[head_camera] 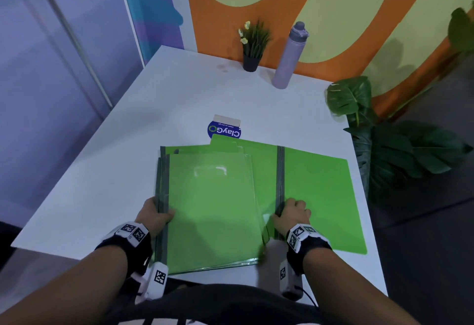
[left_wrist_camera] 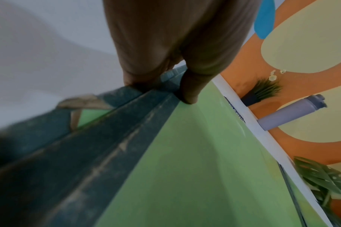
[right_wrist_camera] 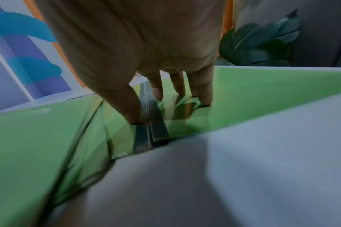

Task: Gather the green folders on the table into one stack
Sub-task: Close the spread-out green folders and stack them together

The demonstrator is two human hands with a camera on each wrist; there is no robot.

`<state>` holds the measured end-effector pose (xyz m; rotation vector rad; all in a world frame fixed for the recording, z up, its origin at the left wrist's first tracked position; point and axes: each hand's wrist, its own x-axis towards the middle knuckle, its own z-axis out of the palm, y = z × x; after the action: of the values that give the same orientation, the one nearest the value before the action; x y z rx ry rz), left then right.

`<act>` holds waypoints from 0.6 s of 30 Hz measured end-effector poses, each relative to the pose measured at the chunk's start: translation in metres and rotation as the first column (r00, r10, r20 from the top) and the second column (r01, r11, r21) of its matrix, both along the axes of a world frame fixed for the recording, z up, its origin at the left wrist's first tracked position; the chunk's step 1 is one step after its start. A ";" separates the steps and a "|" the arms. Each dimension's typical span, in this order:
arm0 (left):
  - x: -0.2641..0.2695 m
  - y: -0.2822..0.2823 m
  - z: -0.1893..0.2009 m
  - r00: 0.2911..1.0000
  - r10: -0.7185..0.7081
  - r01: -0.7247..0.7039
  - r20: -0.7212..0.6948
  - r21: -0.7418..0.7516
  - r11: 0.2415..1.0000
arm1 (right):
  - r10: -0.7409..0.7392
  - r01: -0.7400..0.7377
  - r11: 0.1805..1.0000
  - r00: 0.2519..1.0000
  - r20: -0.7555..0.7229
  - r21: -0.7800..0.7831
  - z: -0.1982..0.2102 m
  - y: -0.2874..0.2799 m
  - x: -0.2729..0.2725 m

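Nearest you, your left hand grips the dark grey spine edge of the stack of green folders, thumb curled over the top cover and the other fingers tucked down the outer side, which looks meant to hold the left edges flush while the pile is squared. Your right hand sits just across the stack at the grey spine of the green folder lying to the right; its thumb presses down on the left side of that spine and the fingers, slightly spread and nearly straight, press their tips on the cover to the right, so it is pinning or sliding the folder, not pinching it. That right-hand folder partly lies under the stack's right edge and reaches out toward the right edge of the white table, so the gathering is judged not yet finished: it likely needs drawing left onto or under the pile. Just beyond the folders lies a blue ClayGo card, partly covered by a folder tab. At the far edge, against the painted wall, stand a small potted plant and a lilac water bottle, well apart from your work, with large leaves off the table's right side.
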<state>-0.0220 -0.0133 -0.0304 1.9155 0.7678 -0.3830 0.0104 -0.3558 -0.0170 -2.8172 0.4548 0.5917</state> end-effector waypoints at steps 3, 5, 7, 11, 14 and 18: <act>0.001 -0.002 0.008 1.000 0.013 -0.012 -0.008 0.056 0.998 | 0.025 -0.026 0.999 0.997 0.069 0.019 -0.002 -0.013 0.002; 0.001 -0.004 0.012 1.000 0.026 -0.025 0.000 0.063 0.998 | -0.020 0.017 0.999 0.994 0.104 0.035 0.001 -0.030 0.007; 0.002 -0.004 0.013 0.999 0.046 -0.046 0.007 0.038 0.998 | -0.091 0.091 0.996 0.989 0.116 0.007 0.005 -0.045 0.010; 0.004 -0.009 0.010 0.996 0.094 -0.094 -0.003 -0.042 0.995 | -0.060 0.063 0.991 0.998 0.031 -0.117 0.009 -0.052 0.006; 0.008 -0.014 0.007 0.994 0.108 -0.108 0.000 -0.078 0.991 | 0.018 -0.014 0.989 1.000 0.025 -0.145 0.014 -0.051 0.009; 0.021 -0.005 -0.015 0.985 0.165 -0.160 0.041 -0.116 0.980 | -0.041 0.087 0.982 0.964 0.262 -0.165 0.045 -0.054 0.023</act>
<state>-0.0009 -0.0186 -0.0455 1.7371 0.8451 -0.2699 0.0337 -0.4102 0.0283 -2.9747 0.5686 0.1727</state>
